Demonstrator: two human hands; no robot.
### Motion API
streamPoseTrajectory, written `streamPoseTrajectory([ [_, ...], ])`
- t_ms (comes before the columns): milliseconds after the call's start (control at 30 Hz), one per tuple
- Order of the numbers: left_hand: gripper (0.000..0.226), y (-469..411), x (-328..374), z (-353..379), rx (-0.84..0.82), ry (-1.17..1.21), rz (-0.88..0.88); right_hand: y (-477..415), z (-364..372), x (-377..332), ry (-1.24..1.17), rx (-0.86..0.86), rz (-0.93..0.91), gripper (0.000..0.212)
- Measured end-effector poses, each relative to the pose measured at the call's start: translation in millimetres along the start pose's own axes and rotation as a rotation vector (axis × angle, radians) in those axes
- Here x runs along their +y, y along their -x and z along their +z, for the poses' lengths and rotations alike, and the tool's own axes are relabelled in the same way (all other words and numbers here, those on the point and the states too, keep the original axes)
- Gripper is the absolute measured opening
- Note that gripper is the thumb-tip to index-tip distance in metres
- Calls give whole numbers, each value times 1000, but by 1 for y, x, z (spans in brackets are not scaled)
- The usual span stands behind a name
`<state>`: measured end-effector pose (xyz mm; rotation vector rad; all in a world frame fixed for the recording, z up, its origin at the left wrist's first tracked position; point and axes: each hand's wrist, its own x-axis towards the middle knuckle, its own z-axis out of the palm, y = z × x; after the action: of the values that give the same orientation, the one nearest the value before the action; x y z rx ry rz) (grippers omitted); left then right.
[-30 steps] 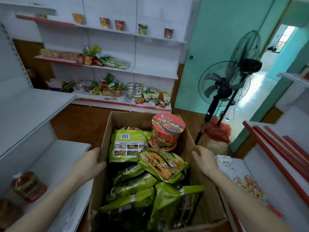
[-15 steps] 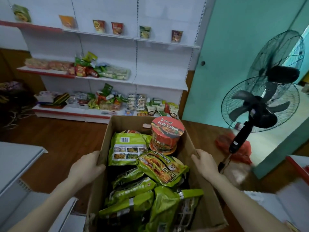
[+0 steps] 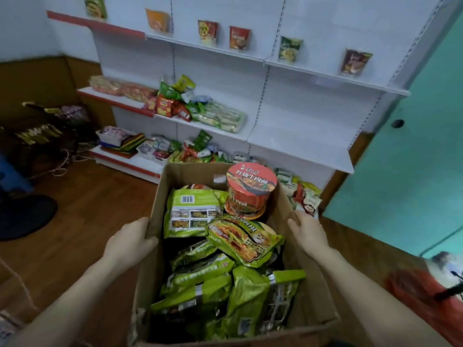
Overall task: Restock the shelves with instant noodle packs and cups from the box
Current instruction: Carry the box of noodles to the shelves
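**A:** Status on the restock?

**B:** Early, by my read. Your box (image 3: 193, 172) was full nearly to the rim. Green noodle packs (image 3: 200, 289) were heaped front to back, and one red cup (image 3: 250, 190) sat upright on the pile at the far right corner. Neither grip held a pack or cup, so unloading hadn't begun as far as the view showed.

**A:** Shelves?

**B:** The shelves (image 3: 300, 144) stood just past the box's far edge. The left bays held mixed snack bags (image 3: 172, 103) on the mid and bottom levels. The top level carried only a few single display packs (image 3: 238, 37), spaced apart. The right bay's mid level was bare white. So approx. the whole box was left to place, prob. there.

**A:** And your grips?

**B:** Left grip (image 3: 130, 242) was curled onto the box's left wall, about midway along. Right grip (image 3: 309, 234) clamped the right wall at the rim, w/ most of its fingers hidden behind the cardboard. Both pinched cardboard only.

**A:** Goods vs. grips?

**B:** Between them. The face-up pack (image 3: 244, 240) lay just inside the right grip, not touching. The barcode-side pack (image 3: 193, 216) lay just inside the left. The cup sat beyond both, nearer the right. Couldn't tell if the box rested on anything, since its base was out of view.
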<state>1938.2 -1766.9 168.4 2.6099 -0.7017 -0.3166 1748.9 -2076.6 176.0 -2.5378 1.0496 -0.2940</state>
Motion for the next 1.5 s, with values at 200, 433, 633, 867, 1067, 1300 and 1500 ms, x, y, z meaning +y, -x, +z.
streamPoseTrajectory([
  [200,24,-138,-44,-23,37,39,-90,-158,61,-71,-20,-44,-110,20],
  [433,23,-283,-107,-74,44,9,-190,-315,138,-175,-30,-105,-188,21],
  [633,27,-390,-182,-104,75,-21,-329,-445,217,-281,-51,-189,-309,24],
  [867,16,-511,-288,-142,133,49,-524,-581,323,-428,-37,-300,-454,27],
  [1067,15,-593,-374,-180,177,65,-674,-666,400,-561,-2,-369,-565,34],
  [1300,16,-688,-487,-200,193,96,-792,-747,507,-694,41,-421,-681,30],
  [1500,20,-764,-560,-202,201,111,-899,-809,596,-778,49,-478,-727,35],
])
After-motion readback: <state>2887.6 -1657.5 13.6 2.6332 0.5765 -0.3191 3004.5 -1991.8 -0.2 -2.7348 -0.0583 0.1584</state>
